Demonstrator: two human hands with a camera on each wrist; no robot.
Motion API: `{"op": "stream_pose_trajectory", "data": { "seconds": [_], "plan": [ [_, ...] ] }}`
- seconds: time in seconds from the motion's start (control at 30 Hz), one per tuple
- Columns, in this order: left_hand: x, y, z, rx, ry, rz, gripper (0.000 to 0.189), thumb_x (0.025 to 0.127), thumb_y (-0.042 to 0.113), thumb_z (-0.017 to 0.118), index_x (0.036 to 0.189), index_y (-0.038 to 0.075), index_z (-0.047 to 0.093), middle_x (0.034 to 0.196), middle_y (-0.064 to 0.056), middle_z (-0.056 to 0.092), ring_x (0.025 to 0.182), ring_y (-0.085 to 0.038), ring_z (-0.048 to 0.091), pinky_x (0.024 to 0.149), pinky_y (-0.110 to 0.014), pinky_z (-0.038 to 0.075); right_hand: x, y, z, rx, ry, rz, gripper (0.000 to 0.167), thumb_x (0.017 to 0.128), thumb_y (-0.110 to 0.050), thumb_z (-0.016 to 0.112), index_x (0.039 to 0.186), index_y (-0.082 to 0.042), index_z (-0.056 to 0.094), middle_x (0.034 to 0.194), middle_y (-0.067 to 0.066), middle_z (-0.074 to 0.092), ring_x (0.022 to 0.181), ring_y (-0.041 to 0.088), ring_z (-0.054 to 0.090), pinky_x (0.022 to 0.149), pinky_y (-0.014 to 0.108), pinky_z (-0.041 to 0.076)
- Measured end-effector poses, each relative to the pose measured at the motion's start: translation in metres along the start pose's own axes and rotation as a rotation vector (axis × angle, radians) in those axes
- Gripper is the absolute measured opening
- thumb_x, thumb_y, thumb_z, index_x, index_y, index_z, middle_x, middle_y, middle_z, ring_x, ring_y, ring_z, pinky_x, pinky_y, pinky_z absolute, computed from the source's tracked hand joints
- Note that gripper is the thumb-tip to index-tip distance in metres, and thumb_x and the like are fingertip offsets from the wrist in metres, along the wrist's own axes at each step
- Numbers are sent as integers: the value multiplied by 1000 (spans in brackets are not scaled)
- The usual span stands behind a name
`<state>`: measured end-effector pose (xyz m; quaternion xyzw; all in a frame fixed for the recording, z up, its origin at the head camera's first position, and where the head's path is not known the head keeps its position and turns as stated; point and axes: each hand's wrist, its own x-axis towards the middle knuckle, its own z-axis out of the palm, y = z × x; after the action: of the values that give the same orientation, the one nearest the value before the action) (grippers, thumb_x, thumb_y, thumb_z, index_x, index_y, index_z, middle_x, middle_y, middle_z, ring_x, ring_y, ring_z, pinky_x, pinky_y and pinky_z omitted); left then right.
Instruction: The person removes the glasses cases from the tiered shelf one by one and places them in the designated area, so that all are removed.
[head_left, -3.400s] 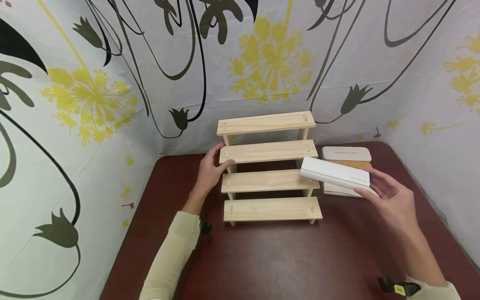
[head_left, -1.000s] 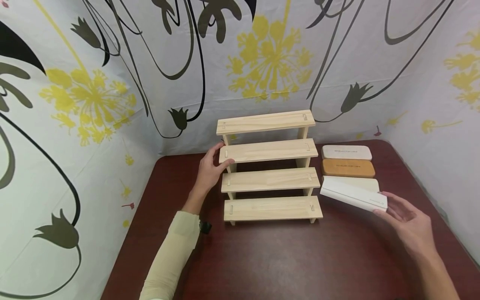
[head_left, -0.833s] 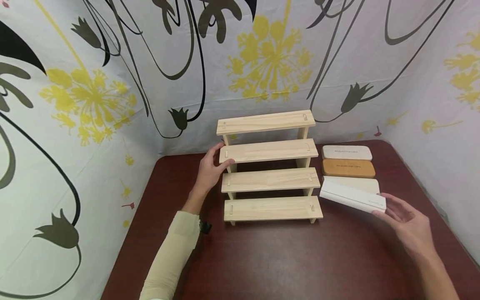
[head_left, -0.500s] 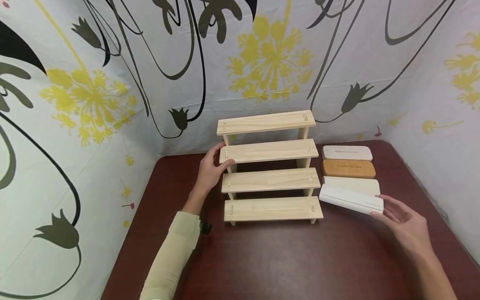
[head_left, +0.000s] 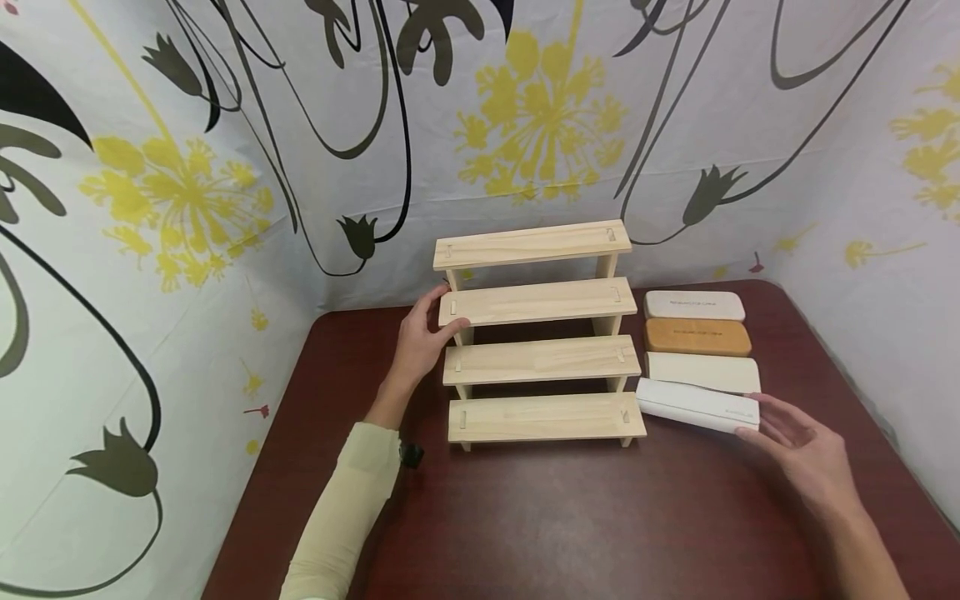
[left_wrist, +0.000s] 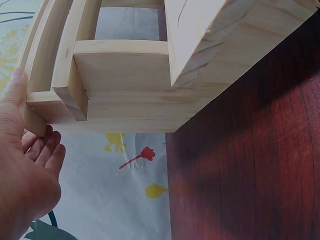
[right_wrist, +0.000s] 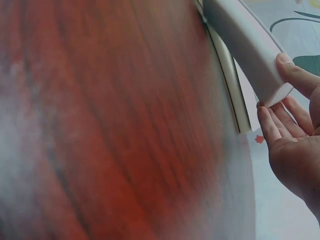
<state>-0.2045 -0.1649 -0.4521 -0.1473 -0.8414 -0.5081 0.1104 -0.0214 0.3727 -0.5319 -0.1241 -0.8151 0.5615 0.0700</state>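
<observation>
A four-tier wooden display stand [head_left: 540,358] stands on the table against the backdrop. My left hand [head_left: 422,337] grips the left end of its second shelf from the top; in the left wrist view the thumb lies on the board, with the other fingers [left_wrist: 50,150] curled at its lower edge. My right hand [head_left: 806,450] pinches the right end of a white glasses case [head_left: 697,405]. That case is slightly tilted, just in front of a cream case [head_left: 703,372]. In the right wrist view, the thumb [right_wrist: 295,72] is on one face and fingertips are beneath.
Behind the cream case lie an orange-tan case [head_left: 697,337] and another white case [head_left: 693,305], in a column right of the stand. The dark red table [head_left: 555,517] reaches toward the camera. A flower-print cloth [head_left: 420,158] closes off the back and both sides.
My right hand has carried the white case from over the stand's right side to the front of the column, then lowered it and drawn it slightly left. My left hand stays put.
</observation>
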Motion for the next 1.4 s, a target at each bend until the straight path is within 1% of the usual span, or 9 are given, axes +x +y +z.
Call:
{"op": "stream_pose_trajectory", "data": {
  "seconds": [0.3, 0.53, 0.73, 0.9, 0.97, 1.1, 1.17, 1.27, 1.4],
  "plan": [
    [0, 0, 0, 1, 2, 5, 77, 95, 33, 84, 160, 13, 48, 161, -8, 48, 150, -26, 43, 123, -46, 37, 0, 3, 1, -39, -4, -19, 71, 90, -22, 89, 153, -11, 59, 119, -33, 62, 100, -24, 58, 78, 2, 48],
    [1, -1, 0, -4, 0, 14, 78, 95, 31, 84, 160, 9, 47, 161, -9, 48, 148, -27, 45, 121, -49, 39, 1, 5, 1, -52, -19, -51, 72, 91, -22, 89, 153, -6, 57, 123, -33, 61, 102, -25, 57, 80, 2, 48],
    [0, -1, 0, -6, 1, 5, 77, 95, 34, 84, 160, 14, 48, 161, -8, 48, 148, -25, 44, 122, -46, 38, 2, 7, -1, -54, -37, -103, 70, 92, -16, 87, 153, -1, 56, 128, -26, 63, 105, -24, 57, 84, 4, 49],
    [0, -2, 0, -5, 2, 3, 77, 95, 36, 84, 160, 16, 49, 161, -7, 49, 149, -25, 44, 122, -45, 37, 5, 12, -3, -103, -55, -142, 70, 93, -13, 86, 154, -1, 54, 140, -12, 62, 108, -25, 54, 86, 4, 48],
    [0, -1, 0, -4, 1, 2, 77, 95, 35, 84, 160, 14, 49, 161, -8, 48, 149, -25, 44, 122, -46, 37, 6, 13, -4, -153, -52, -155, 70, 93, -14, 86, 154, -1, 54, 145, -1, 61, 108, -26, 52, 85, 3, 47],
    [0, 0, 0, 0, 0, -2, 77, 95, 33, 84, 160, 13, 48, 161, -8, 48, 149, -26, 44, 122, -46, 37, 6, 13, -4, -246, -41, -174, 71, 93, -20, 87, 153, -1, 55, 147, 25, 57, 109, -26, 48, 83, 0, 44],
    [0, 1, -1, 0, 0, -1, 77, 95, 33, 84, 160, 11, 48, 161, -9, 48, 149, -27, 44, 122, -47, 37, 6, 13, -5, -277, -39, -165, 71, 93, -24, 86, 154, -2, 55, 147, 32, 54, 109, -27, 46, 81, -1, 42],
    [0, 1, -1, 2, -2, -2, 77, 96, 33, 83, 160, 10, 48, 161, -9, 48, 149, -26, 44, 122, -46, 38, 6, 14, -6, -294, -43, -153, 71, 94, -27, 86, 153, -3, 56, 147, 34, 52, 108, -27, 44, 80, -2, 41],
    [1, 1, -1, 6, -5, 0, 77, 96, 33, 84, 160, 10, 48, 160, -9, 49, 148, -27, 45, 121, -47, 38, 5, 15, -7, -289, -44, -146, 69, 93, -28, 87, 150, -2, 59, 149, 33, 52, 107, -27, 45, 79, -1, 43]
  ]
}}
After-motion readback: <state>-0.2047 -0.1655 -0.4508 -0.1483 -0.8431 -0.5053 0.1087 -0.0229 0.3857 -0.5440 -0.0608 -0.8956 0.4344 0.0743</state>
